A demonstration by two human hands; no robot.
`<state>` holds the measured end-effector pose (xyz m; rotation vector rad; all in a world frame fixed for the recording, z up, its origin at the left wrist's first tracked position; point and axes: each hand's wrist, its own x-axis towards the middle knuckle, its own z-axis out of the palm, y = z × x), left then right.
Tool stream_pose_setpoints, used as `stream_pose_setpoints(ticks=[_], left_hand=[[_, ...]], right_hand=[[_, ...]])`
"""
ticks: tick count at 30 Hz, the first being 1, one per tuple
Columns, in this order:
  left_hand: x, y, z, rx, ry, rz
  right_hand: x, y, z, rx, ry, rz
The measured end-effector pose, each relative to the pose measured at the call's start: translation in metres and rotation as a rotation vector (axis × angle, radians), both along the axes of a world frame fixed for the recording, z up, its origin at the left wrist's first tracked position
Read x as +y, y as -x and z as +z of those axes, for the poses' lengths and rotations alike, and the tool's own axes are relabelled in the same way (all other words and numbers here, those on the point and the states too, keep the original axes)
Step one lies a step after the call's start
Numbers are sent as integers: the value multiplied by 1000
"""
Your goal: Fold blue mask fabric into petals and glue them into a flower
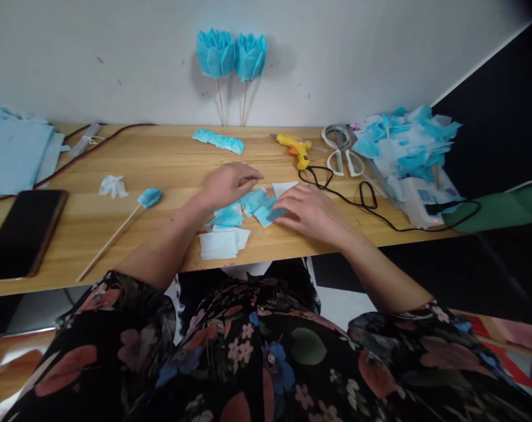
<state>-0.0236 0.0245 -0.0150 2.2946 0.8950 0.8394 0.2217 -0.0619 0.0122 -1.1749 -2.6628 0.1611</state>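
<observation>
Blue fabric pieces [229,215] and white pieces [218,245] lie near the table's front edge, between my forearms. My left hand [231,184] hovers just behind the blue pieces, its fingers bent and pointing right; whether anything is between thumb and fingers is too small to tell. My right hand [307,214] has its fingers apart over the right end of the pile, touching or just above a blue square [266,214]. Behind that hand a white piece [284,188] shows. To the left lies a stick [110,242] tipped with a small blue bud [150,197].
Two blue flowers [215,54] on sticks lean on the wall. A folded blue strip [218,141], yellow glue gun [295,146], scissors [344,157] and heaped scraps [406,143] line the back. A black cable [371,208] crosses the right side; a phone [24,234] lies left.
</observation>
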Motion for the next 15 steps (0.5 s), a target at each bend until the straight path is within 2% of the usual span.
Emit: stream_pose_setpoints(ticks=[4,6,8,12,15], left_hand=[[-2,-7,-4,-82,15,-220],[-3,-11,-6,-62,24,-292],[-4,-13,-8,-31,35,-291],[-5,-12,-7,-15,141,-195],[-5,-10,-2,-54,243,-150]], right_hand=[[-8,12,-16,-21,60,20],[-7,10,-16,60,109,-15],[-3,6,-10,228,207,-96],[10,0,9,647,429,-319],[19,2,16,899,598,-353]])
